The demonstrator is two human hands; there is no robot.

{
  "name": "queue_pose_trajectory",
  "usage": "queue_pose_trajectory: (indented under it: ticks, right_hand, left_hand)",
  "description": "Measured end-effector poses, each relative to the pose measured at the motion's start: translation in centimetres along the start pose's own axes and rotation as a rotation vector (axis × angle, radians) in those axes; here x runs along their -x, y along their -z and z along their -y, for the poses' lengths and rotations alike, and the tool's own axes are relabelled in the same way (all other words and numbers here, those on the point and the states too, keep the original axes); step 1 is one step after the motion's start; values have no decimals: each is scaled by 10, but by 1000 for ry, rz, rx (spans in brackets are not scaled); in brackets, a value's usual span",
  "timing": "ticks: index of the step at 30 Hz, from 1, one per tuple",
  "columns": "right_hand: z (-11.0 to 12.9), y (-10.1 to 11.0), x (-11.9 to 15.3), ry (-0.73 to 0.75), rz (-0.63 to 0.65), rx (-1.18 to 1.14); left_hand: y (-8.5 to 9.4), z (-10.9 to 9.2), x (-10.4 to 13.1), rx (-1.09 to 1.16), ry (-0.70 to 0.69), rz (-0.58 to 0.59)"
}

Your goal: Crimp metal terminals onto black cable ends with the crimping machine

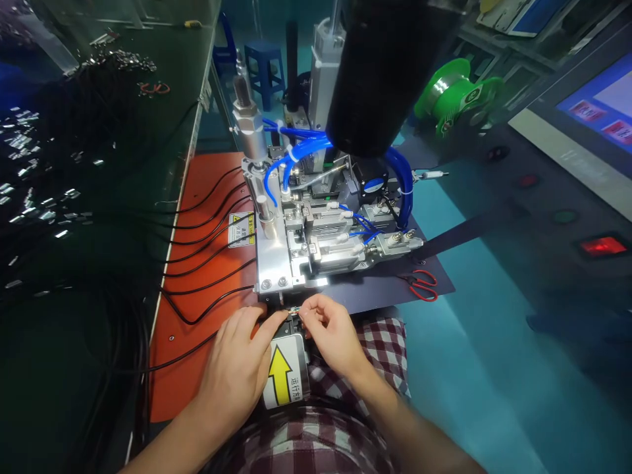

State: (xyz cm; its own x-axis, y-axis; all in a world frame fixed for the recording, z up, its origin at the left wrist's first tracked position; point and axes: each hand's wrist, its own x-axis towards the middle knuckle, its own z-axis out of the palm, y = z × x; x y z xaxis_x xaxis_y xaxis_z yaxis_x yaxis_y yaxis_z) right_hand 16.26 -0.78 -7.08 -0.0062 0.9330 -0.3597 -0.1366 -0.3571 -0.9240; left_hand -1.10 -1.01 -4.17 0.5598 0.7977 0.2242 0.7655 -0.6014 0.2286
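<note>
My left hand (239, 362) is at the front of a metal machine (276, 253). A black cable (190, 355) runs in from the left and passes under its curled fingers, its thumb tip at the cable's small, light-coloured end. My right hand (333, 332) pinches at that same spot, thumb and forefinger together. What lies between those fingertips is too small to make out. Both hands meet over a small black fixture (289, 326), just above a white label with a yellow arrow (280, 375).
Several black cables (210, 289) cross the orange mat (197, 217) into the machine's left side. Red-handled scissors (423, 285) lie on the dark base plate at right. A green spool (449, 92), a control panel (567, 178) and a dark bench with shiny-ended cables (118, 59) surround the machine.
</note>
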Motion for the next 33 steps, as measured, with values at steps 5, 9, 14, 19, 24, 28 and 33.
queue_pose_trajectory:
  ticks: [5,9,14,19,24,28,33]
  right_hand:
    - [-1,2,-1,-84,87,-87]
    - [3,-1,-4,-67,30,-70]
    - [7,-8,-8,-107,-7,-88]
    - [4,-7,-7,-109,14,-121]
    - [-1,-6,-6,-95,26,-154]
    - [-2,-7,-6,-73,23,-146]
    - [-2,-8,-4,-46,38,-118]
  left_hand:
    - [-2,0,1,2,-13,-18]
    - [-1,0,1,-16,-8,22]
    - [0,-1,0,-27,-5,34]
    - [-1,2,1,34,-8,5]
    - [-2,2,2,29,-1,11]
    - [-3,-2,-2,7,59,22]
    - [5,1,10,148,120,41]
